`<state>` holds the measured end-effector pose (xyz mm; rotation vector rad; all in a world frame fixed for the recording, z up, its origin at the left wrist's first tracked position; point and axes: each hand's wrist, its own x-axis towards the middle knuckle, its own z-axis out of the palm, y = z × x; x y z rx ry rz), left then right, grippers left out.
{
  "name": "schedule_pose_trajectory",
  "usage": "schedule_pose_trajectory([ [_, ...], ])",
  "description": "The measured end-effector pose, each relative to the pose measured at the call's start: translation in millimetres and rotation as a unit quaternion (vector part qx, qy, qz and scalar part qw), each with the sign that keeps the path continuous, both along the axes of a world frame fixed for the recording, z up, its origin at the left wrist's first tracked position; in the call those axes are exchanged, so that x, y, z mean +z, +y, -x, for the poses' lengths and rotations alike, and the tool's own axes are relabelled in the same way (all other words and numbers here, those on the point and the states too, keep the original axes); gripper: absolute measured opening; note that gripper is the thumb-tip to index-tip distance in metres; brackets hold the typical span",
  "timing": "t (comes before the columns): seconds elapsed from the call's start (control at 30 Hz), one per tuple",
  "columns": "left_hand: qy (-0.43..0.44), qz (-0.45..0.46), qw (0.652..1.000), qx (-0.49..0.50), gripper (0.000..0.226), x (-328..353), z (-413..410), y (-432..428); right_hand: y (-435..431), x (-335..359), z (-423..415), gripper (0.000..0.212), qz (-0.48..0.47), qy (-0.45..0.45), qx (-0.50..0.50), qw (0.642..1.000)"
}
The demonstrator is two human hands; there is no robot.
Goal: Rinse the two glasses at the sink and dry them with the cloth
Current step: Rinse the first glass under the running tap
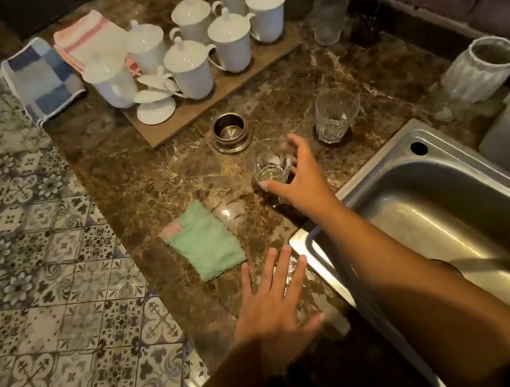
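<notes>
Two clear faceted glasses stand on the brown marble counter left of the steel sink (pixel 375 176). My right hand (pixel 297 180) reaches across the sink corner and wraps the near glass (pixel 271 166), thumb at its base and fingers along its right side; the glass rests on the counter. The far glass (pixel 334 116) stands alone, a hand's width beyond, untouched. A folded green cloth (pixel 204 241) with a pink corner lies flat left of the near glass. My left hand (pixel 276 308) lies flat on the counter with fingers spread, just right of the cloth and holding nothing.
A metal sink strainer (pixel 231 132) sits behind the near glass. A wooden board (pixel 202 109) carries several white lidded mugs. Two folded towels (pixel 41 79) lie at the counter's far left. A tall glass (pixel 327 9) and a white fluted jar (pixel 479 73) stand behind the sink.
</notes>
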<state>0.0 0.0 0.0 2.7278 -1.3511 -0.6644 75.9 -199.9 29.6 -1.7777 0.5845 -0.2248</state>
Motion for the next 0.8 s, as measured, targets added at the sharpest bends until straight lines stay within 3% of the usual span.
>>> schedule_pose_trajectory([
  [0.17, -0.043, 0.035, 0.998, -0.023, 0.090, -12.6, 2.8, 5.8, -2.3, 1.5, -7.8, 0.092, 0.015, 0.007, 0.036, 0.999],
  [0.4, -0.064, 0.039, 0.997, -0.017, 0.092, -15.0, 1.0, 4.1, -3.0, 10.0, 4.4, 0.087, 0.022, -0.007, 0.014, 1.000],
  [0.8, -0.046, 0.009, 0.998, -0.042, 0.084, -9.3, 0.0, 9.6, 19.6, 87.2, 135.4, 0.079, 0.056, -0.010, -0.107, 0.993],
])
